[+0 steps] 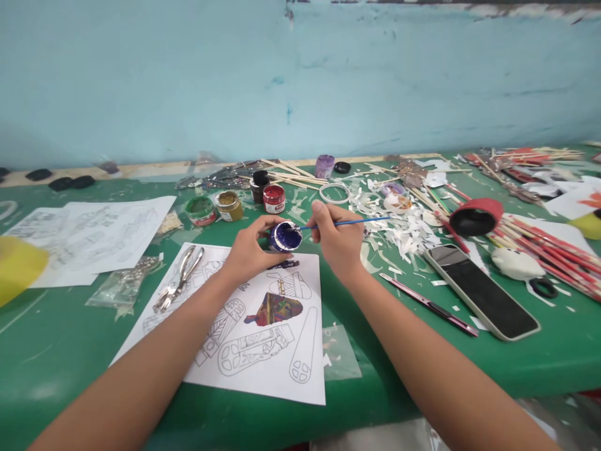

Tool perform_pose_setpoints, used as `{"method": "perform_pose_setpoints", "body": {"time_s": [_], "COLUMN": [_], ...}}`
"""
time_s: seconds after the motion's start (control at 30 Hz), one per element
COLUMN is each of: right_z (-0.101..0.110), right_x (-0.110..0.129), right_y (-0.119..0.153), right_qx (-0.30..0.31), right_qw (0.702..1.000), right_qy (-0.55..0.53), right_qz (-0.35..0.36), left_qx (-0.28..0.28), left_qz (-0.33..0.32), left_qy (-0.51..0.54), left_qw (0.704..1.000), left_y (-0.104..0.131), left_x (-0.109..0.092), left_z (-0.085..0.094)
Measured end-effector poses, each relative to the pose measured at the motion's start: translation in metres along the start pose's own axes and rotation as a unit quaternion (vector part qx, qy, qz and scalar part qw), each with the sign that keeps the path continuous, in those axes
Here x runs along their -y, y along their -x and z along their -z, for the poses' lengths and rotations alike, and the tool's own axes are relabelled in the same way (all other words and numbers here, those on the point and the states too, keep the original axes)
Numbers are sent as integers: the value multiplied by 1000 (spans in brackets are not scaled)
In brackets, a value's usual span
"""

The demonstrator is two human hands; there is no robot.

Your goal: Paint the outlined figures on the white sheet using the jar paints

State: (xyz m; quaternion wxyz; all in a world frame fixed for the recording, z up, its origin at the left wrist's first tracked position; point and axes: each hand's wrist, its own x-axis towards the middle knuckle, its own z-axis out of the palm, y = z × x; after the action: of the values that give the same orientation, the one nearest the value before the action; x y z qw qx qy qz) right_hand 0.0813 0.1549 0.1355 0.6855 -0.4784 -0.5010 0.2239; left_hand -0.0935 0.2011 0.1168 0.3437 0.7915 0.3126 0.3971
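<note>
My left hand (253,245) is wrapped round a small jar of dark blue paint (286,238), tilted so that its open mouth shows. Pinched in my right hand (337,238) is a thin blue paintbrush (366,220), its tip at the mouth of the jar. Under my left hand and forearm lies a white sheet with outline drawings (305,288). One painted shape (277,309) in red, green and yellow rests on that sheet. A silver plier-like hole punch (181,279) lies on the sheet's left part.
Open jars of green paint (201,210), gold paint (228,205) and red paint (274,199) stand behind my left hand. White paper scraps (404,232), a pink craft knife (429,305), a phone (483,291) and a bundle of red-painted sticks (554,250) lie on the right of the green table (61,344).
</note>
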Motion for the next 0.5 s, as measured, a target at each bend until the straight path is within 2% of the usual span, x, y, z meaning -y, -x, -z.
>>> {"method": "perform_pose_setpoints", "body": {"time_s": [0.27, 0.4, 0.5], "right_z": [-4, -5, -5], "right_x": [1, 2, 2], "right_y": [2, 1, -1], "right_qx": [38, 29, 1], "right_qw": [999, 997, 990], "right_qy": [-18, -58, -100], "right_qz": [-3, -47, -97], "left_qx": [8, 14, 11], "left_qz": [2, 14, 14], "left_qy": [-4, -2, -1], "left_qw": [1000, 1000, 1000], "left_y": [1, 1, 0], "left_x": [0, -1, -2], "left_z": [1, 1, 1]}}
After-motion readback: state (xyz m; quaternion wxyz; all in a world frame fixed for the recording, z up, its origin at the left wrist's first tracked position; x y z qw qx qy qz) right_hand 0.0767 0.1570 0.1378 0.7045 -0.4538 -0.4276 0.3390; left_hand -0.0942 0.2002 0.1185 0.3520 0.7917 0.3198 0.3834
